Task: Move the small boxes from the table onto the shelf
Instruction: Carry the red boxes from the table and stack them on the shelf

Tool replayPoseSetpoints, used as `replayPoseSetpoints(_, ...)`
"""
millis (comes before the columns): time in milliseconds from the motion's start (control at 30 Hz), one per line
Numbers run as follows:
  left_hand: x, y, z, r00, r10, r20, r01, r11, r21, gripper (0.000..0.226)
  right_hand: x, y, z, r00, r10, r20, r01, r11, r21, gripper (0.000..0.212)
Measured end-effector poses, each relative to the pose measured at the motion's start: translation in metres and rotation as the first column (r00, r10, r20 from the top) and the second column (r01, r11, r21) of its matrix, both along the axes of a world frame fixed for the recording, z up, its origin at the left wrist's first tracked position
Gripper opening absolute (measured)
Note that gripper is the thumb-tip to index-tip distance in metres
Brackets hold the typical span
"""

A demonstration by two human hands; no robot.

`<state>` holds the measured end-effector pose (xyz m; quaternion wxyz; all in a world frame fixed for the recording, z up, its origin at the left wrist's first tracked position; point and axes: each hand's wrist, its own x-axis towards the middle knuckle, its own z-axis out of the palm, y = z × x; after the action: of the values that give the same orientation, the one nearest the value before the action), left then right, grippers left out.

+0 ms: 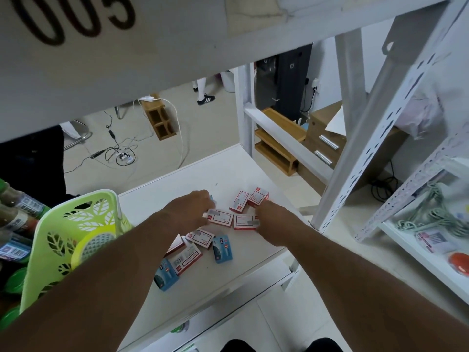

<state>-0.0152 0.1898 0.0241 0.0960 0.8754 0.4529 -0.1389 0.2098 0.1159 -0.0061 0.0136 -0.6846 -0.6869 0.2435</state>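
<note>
Several small boxes lie scattered on a white board of a metal rack. They are red-and-white boxes and blue ones. My left hand reaches in from the left, fingers closed on the left end of a red-and-white box. A bit of blue peeks out past its fingertips. My right hand grips the right end of a neighbouring red-and-white box. Two more red-and-white boxes lie just beyond. A blue box and others lie nearer me, partly under my left forearm.
A green plastic basket stands at the left on the board, with bottles beyond it. A second white rack with goods stands at the right. An upper shelf edge hangs overhead. Cables and wooden boxes lie on the floor.
</note>
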Motion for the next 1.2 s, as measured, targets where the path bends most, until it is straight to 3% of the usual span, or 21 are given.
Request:
replayPoseSetpoints(133, -0.006, -0.007, 0.012, 0.974, 0.152, 0.170, -0.137, 0.985, -0.102, 0.045, 0.005, -0.011, 0.017, 0.996, -0.037, -0.083, 0.038, 0.999, 0.009, 0.032)
replayPoseSetpoints(233, -0.009, -0.018, 0.025, 0.958, 0.177, 0.227, -0.157, 0.982, -0.101, 0.024, 0.011, -0.023, 0.038, 0.996, -0.021, -0.091, 0.024, 0.999, 0.035, 0.036)
replayPoseSetpoints(333, -0.010, -0.032, 0.042, 0.948, 0.209, 0.241, -0.187, 0.976, -0.112, 0.018, 0.019, -0.039, 0.060, 0.998, -0.016, -0.068, 0.020, 0.998, 0.065, 0.038)
replayPoseSetpoints(767, 0.060, -0.123, 0.119, 0.973, 0.069, 0.220, -0.064, 0.997, -0.031, 0.033, 0.098, -0.155, 0.126, 0.994, -0.097, 0.053, 0.087, 0.982, 0.166, 0.039)
replayPoseSetpoints(1200, 0.277, -0.278, 0.216, 0.925, -0.195, 0.325, 0.198, 0.980, 0.024, 0.026, 0.282, -0.364, 0.223, 0.943, -0.305, 0.131, 0.261, 0.924, 0.279, 0.016)
